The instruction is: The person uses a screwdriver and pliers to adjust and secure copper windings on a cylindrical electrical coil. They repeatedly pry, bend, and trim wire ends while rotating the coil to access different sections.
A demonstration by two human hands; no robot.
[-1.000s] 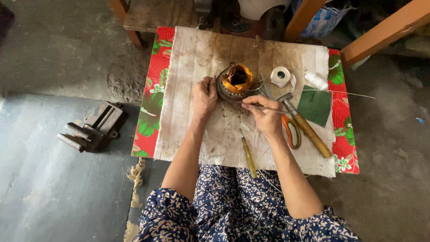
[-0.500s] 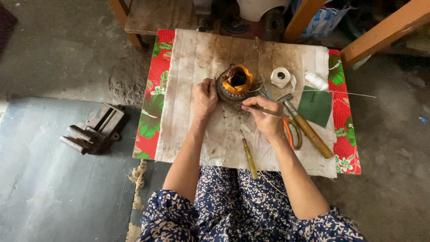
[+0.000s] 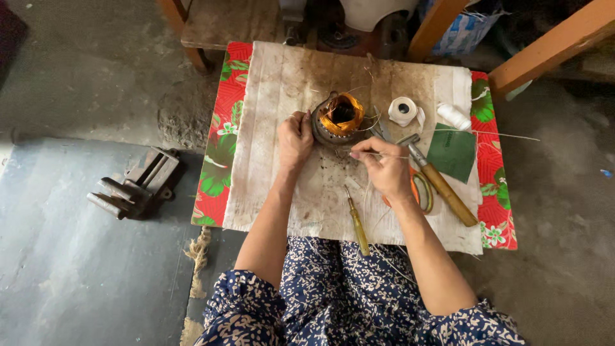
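Round dark metal motor stator with orange copper windings [image 3: 339,120] sits mid-tabletop on a stained whitish cloth [image 3: 269,128], which lies over a red floral cover [image 3: 221,160]. Left hand [image 3: 295,138] is curled against the stator's left rim, fingers closed on its edge, steadying it. Right hand [image 3: 384,168] sits just beside the stator's lower right, thumb and forefinger pinching a thin pale strand or needle [image 3: 384,154] that runs toward the windings; which of the two, cannot tell.

Risks, judged:
- A hard pull on the strand could snap it or nick the winding insulation.
- If the left-hand hold slackens, the stator could roll or tip on the soft cloth.
- Loose wire ends around the coil could snag the strand.
- Yellow-handled screwdriver [image 3: 356,221] lies at the near cloth edge, tip inward; a forearm nudge could knock it into the lap.
- Wooden-handled hammer [image 3: 442,186] and orange-handled scissors [image 3: 419,192] lie close to the right wrist; an elbow sweep could shift them.
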